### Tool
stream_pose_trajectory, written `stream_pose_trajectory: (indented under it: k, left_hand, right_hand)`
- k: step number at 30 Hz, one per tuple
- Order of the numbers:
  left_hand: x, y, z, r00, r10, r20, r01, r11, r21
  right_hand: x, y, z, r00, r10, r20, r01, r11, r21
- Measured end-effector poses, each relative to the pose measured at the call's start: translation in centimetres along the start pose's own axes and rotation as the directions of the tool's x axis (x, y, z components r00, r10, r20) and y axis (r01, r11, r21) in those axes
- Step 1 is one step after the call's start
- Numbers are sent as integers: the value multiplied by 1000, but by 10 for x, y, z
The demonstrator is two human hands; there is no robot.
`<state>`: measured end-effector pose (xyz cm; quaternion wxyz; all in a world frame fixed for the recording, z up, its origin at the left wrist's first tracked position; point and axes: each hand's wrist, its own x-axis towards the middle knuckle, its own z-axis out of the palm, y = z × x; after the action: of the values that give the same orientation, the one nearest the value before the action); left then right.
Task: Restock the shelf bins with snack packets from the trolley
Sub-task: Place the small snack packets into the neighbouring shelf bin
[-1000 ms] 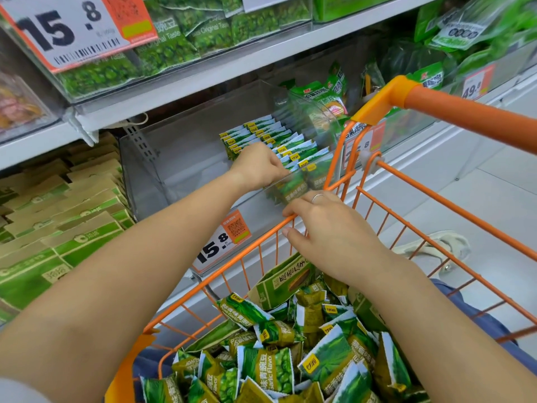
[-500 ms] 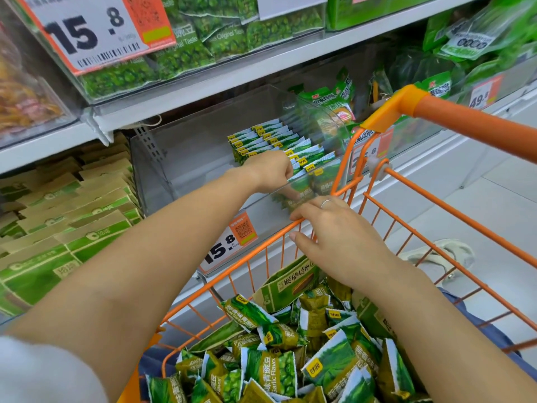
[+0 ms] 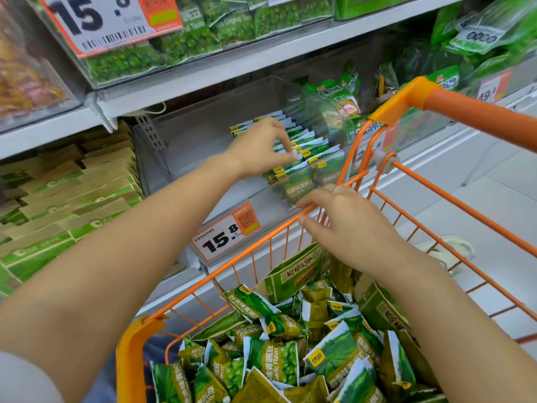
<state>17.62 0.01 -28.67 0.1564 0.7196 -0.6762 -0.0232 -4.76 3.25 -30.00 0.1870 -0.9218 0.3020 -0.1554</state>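
Note:
A clear shelf bin (image 3: 186, 146) holds a tidy row of green snack packets (image 3: 312, 144) standing on edge. My left hand (image 3: 258, 148) reaches into the bin, with thumb and forefinger pinching the top edge of a packet in that row. My right hand (image 3: 345, 225) hovers over the front rim of the orange trolley (image 3: 255, 242), fingers stretched forward and holding nothing. Inside the trolley lies a loose heap of the same green packets (image 3: 279, 359), plus two brown-green cartons (image 3: 296, 274).
A 15.8 price tag (image 3: 225, 237) hangs on the bin's front. Stacked brown-green boxes (image 3: 64, 196) fill the shelf to the left. Another bin of green packets (image 3: 200, 36) sits above. The trolley's handle (image 3: 479, 117) crosses at right, and a sandal (image 3: 449, 251) shows on the floor.
My left hand has risen from low in the bin to the tops of the packet row. The right hand stays at the trolley's rim. The view has tilted slightly.

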Motion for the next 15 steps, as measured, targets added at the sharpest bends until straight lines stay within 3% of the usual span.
stream_pose_trajectory:
  k: [3, 5, 7, 9, 10, 12, 13, 15]
  left_hand:
    - [-37, 21, -34, 960, 16, -278, -38, 997, -73]
    - [-80, 44, -47, 949, 55, -311, -112, 980, -167]
    - [-127, 61, -45, 983, 88, -163, -130, 953, -273]
    - [-165, 72, -30, 983, 131, 125, -93, 957, -274]
    - [-180, 74, -18, 948, 134, 289, -70, 973, -219]
    - [-201, 75, 8, 807, 91, 584, -67, 996, -63]
    - [-208, 74, 19, 740, 70, 669, -90, 996, -4]
    - [-213, 74, 33, 715, 56, 697, -100, 995, 22]
  right_hand:
    - [0, -4, -10, 992, 21, -124, -8, 995, 101]
    - [0, -5, -14, 999, 46, -27, -42, 989, 143]
    - [-1, -5, -9, 983, 31, 179, -46, 996, 83]
    - [-5, -5, 2, 905, 37, 424, -20, 999, -46]
    - [-6, -5, 9, 841, 57, 537, 0, 995, -105]
    - [-9, -5, 19, 669, 101, 737, 2, 991, -137]
    - [-11, -7, 22, 574, 114, 811, -23, 992, -124]
    - [-14, -11, 28, 397, 144, 906, -31, 989, -144]
